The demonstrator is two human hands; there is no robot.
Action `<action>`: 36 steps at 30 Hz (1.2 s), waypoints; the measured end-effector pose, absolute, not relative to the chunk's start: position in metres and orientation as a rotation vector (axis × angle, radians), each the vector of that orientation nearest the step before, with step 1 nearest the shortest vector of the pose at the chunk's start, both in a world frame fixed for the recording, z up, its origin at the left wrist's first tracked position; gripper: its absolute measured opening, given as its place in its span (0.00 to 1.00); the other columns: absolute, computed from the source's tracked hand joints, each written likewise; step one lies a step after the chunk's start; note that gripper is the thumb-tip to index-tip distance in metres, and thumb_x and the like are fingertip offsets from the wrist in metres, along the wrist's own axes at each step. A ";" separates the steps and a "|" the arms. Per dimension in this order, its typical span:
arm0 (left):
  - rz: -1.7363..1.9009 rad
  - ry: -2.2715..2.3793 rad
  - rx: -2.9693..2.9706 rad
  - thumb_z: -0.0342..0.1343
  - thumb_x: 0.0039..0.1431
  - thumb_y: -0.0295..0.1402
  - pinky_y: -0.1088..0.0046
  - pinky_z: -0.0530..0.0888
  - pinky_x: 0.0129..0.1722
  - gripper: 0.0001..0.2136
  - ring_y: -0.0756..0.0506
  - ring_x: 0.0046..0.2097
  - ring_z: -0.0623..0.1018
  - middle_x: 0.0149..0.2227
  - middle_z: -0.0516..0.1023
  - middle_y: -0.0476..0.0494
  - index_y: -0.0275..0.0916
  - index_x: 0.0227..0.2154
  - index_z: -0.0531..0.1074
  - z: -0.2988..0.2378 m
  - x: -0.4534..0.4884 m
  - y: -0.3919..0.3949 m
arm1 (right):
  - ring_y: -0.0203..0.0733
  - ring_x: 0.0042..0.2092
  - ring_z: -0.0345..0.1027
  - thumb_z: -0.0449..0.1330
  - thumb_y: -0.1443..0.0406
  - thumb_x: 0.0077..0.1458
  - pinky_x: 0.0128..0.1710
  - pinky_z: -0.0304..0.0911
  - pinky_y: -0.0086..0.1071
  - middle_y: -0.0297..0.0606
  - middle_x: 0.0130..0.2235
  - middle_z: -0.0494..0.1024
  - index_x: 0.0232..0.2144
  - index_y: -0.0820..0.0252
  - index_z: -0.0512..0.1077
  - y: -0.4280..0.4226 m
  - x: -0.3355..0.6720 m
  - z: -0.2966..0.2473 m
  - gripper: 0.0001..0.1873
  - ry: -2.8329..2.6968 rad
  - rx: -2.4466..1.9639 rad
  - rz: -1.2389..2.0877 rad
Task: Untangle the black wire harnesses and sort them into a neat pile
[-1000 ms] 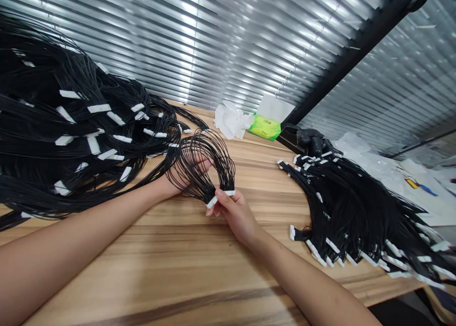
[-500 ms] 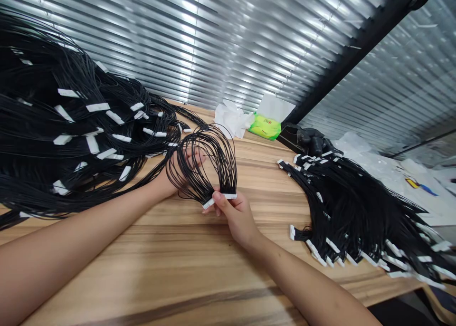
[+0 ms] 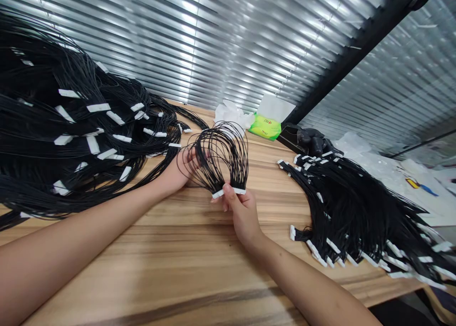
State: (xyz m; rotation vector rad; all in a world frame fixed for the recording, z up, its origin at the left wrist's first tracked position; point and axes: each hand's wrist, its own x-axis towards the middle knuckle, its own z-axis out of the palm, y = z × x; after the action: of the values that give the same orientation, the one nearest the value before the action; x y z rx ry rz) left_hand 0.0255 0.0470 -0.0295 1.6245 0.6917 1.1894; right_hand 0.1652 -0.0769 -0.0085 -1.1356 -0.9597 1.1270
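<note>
My right hand (image 3: 240,209) is closed on a black wire harness (image 3: 238,150), pinching its two white connectors (image 3: 218,193) side by side between thumb and fingers. The thin wires arch up from the connectors in a round loop above the table. At the loop's left side is my left hand (image 3: 187,167), with strands crossing in front of it. Its fingers are mostly hidden by the wires, so their grip is unclear.
A large heap of black wire harnesses (image 3: 81,140) with white connectors fills the left. Another pile of harnesses (image 3: 356,207) lies at the right. Crumpled white tissue (image 3: 231,114) and a green tissue pack (image 3: 264,126) sit at the back of the wooden table (image 3: 171,264), before metal blinds (image 3: 160,41).
Both hands have shifted slightly right, and the looped harness has moved with them. The loop looks rounder, with its wires spread wider. The piles at the sides have not moved.
</note>
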 end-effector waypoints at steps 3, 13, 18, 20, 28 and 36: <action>1.151 0.712 1.621 0.58 0.55 0.44 0.62 0.73 0.46 0.17 0.44 0.41 0.76 0.41 0.77 0.41 0.37 0.40 0.70 -0.026 0.029 0.041 | 0.34 0.23 0.56 0.61 0.52 0.51 0.26 0.54 0.30 0.31 0.18 0.71 0.23 0.59 0.71 -0.072 0.168 -0.009 0.17 -0.896 -1.172 1.066; 1.373 1.107 1.926 0.51 0.55 0.23 0.66 0.69 0.46 0.20 0.44 0.52 0.71 0.54 0.70 0.42 0.42 0.51 0.63 -0.016 0.020 0.032 | 0.32 0.22 0.49 0.62 0.52 0.51 0.26 0.51 0.31 0.32 0.21 0.72 0.20 0.60 0.71 -0.064 0.173 -0.015 0.18 -0.827 -1.182 1.027; 1.524 0.899 2.407 0.50 0.62 0.30 0.62 0.62 0.51 0.06 0.44 0.49 0.72 0.45 0.75 0.46 0.42 0.37 0.72 0.000 0.016 0.019 | 0.32 0.22 0.48 0.62 0.52 0.51 0.26 0.50 0.30 0.33 0.22 0.73 0.20 0.60 0.71 -0.064 0.172 -0.015 0.18 -0.827 -1.180 1.025; 1.455 0.846 2.571 0.51 0.63 0.34 0.64 0.62 0.47 0.07 0.45 0.44 0.73 0.41 0.77 0.48 0.43 0.33 0.74 0.002 0.016 0.016 | 0.33 0.22 0.49 0.63 0.52 0.50 0.26 0.51 0.30 0.32 0.21 0.72 0.20 0.60 0.70 -0.063 0.172 -0.015 0.18 -0.829 -1.180 1.020; 1.208 0.673 2.659 0.51 0.64 0.36 0.69 0.65 0.41 0.10 0.47 0.40 0.76 0.36 0.80 0.49 0.43 0.35 0.76 -0.002 0.016 0.021 | 0.33 0.22 0.49 0.61 0.50 0.51 0.26 0.51 0.31 0.34 0.21 0.72 0.20 0.59 0.70 -0.063 0.172 -0.014 0.20 -0.846 -1.205 1.005; 1.126 0.604 2.652 0.50 0.65 0.35 0.72 0.67 0.39 0.10 0.48 0.38 0.76 0.36 0.80 0.48 0.42 0.37 0.76 -0.002 0.016 0.021 | 0.33 0.22 0.50 0.63 0.51 0.49 0.26 0.51 0.31 0.33 0.20 0.72 0.18 0.59 0.69 -0.063 0.172 -0.014 0.20 -0.818 -1.196 1.031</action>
State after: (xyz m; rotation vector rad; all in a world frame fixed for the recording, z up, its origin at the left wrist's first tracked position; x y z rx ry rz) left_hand 0.0160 0.0208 -0.0018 2.6515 0.6043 1.1257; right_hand 0.1724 -0.0626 -0.0139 -1.1961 -0.8184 1.0308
